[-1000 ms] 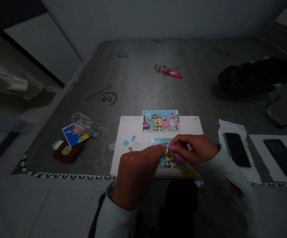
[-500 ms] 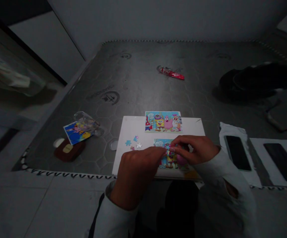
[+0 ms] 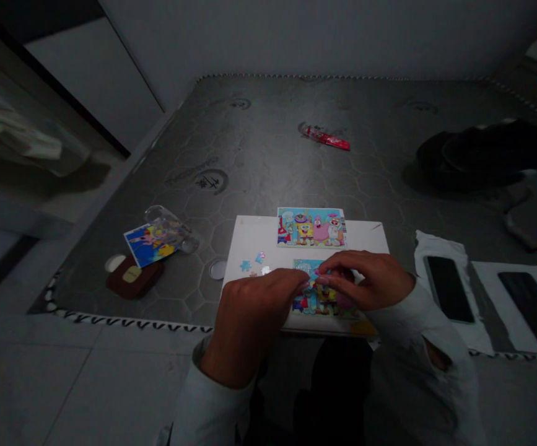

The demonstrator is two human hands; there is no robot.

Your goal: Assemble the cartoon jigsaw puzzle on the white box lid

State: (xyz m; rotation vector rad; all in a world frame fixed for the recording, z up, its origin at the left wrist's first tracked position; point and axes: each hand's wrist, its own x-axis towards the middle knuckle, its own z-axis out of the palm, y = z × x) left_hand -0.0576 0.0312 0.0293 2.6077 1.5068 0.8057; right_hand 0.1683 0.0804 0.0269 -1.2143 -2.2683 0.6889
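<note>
Over a colourful cartoon jigsaw puzzle [image 3: 311,303], my left hand [image 3: 259,310] and my right hand [image 3: 373,279] meet fingertip to fingertip. Both are closed in a pinch around a small jigsaw piece [image 3: 315,282], mostly hidden by the fingers. The puzzle lies on a white board [image 3: 256,232], partly covered by my hands. Behind it rests a printed picture card [image 3: 312,227] with the same cartoon figures. Loose jigsaw pieces, among them a blue piece [image 3: 246,266] and a blue-pink piece [image 3: 260,257], lie left of the puzzle, some partly behind my left hand.
On the left are a brown case [image 3: 133,279], a blue picture card [image 3: 150,244] and clear plastic packaging [image 3: 170,226]. A red packet [image 3: 327,137] lies farther back. To the right are two phones [image 3: 449,288] on white sheets and a dark bag [image 3: 482,155].
The view has shifted slightly, moving the scene a little right. My left hand has come a bit nearer the loose pieces and covers more of them. Both hands keep their pinch.
</note>
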